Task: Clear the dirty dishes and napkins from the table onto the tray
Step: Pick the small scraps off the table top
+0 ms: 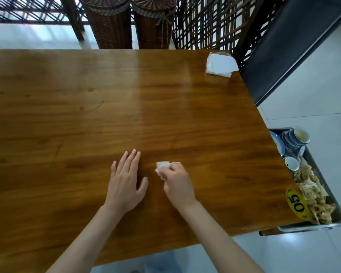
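Crumpled white paper napkin point(162, 166) near centre on the brown wooden worktop point(67, 119), held. Rectangular metal tray point(337, 213) at right, holding stacked blue-and-white bowls point(295, 138), a white cup point(291, 163), soiled crumpled napkins point(313, 196).

Looks like a restaurant dining room: the wooden table point(126, 115) has a yellow "05" number sticker point(298, 203) on its corner, and a metal bussing tray point(323, 194) beside it holds stacked bowls point(295, 137) and used napkins point(313, 196).

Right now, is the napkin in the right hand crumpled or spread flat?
Crumpled: the napkin is a small white wad, gripped in the right hand's curled fingers.
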Available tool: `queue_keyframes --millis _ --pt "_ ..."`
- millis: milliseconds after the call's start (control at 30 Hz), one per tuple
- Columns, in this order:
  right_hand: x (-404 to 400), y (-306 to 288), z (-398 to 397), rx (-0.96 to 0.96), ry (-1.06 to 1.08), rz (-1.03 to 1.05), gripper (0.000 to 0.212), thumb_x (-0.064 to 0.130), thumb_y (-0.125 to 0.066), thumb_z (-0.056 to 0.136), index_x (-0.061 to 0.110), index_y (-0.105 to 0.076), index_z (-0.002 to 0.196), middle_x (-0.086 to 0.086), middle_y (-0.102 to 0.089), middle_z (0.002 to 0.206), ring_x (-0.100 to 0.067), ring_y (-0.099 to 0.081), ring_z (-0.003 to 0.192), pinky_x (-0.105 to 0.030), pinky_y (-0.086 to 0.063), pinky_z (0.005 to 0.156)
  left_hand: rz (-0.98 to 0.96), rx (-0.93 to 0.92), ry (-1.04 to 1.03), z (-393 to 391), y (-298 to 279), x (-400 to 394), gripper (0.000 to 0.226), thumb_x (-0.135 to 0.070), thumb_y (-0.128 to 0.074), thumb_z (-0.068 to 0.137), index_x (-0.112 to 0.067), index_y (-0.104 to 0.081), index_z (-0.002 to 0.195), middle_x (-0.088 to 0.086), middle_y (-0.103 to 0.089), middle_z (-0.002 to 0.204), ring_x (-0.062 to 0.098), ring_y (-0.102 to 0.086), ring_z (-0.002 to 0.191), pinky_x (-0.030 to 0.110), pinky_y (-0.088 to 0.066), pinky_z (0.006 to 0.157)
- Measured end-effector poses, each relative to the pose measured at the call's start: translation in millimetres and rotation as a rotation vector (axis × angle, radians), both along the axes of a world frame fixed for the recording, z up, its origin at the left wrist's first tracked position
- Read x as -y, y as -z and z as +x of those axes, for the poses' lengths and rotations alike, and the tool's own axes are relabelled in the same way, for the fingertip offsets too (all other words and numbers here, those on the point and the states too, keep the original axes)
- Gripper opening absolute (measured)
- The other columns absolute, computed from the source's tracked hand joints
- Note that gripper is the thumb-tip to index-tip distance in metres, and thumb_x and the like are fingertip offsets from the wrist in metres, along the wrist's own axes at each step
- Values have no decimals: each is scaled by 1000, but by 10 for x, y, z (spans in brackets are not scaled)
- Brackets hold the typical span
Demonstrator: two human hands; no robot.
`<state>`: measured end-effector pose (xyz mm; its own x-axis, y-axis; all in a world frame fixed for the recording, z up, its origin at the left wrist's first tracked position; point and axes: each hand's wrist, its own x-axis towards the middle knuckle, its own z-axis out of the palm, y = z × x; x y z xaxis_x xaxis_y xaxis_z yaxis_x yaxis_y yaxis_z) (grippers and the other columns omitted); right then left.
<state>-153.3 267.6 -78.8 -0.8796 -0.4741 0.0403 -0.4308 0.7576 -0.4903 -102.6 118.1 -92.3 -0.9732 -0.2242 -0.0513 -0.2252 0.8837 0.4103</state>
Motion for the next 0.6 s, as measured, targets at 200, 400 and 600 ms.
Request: queue_keyframes --millis 200,400,600 --pt "97 -40 -413 -46 -217 37 20 5 -64 86 6 -71 104 -11 -66 96 -20 -62 90 -26 -56 76 -27 -27 -32 -540 -46 46 69 -48 -36 89 -17 -24 149 1 -22 156 19 -11 145 42 -4 117" --pt "-22 -41 -1049 -122 -37 96 14 -3 -68 78 4 -73 90 -10 -67 84 -22 -62 80 -21 -50 63 -49 -28 -68 -826 -16 81 70 -48 -36 87 -18 -24 149 1 -23 156 18 -11 145 40 -2 115" --pt "121 3 -1066 -36 184 22 17 4 -59 88 8 -71 99 -7 -65 96 -18 -57 94 -24 -49 78 -55 -23 -52 -885 32 158 69 -45 -41 87 -17 -26 148 2 -26 155 19 -14 144 39 -2 114"
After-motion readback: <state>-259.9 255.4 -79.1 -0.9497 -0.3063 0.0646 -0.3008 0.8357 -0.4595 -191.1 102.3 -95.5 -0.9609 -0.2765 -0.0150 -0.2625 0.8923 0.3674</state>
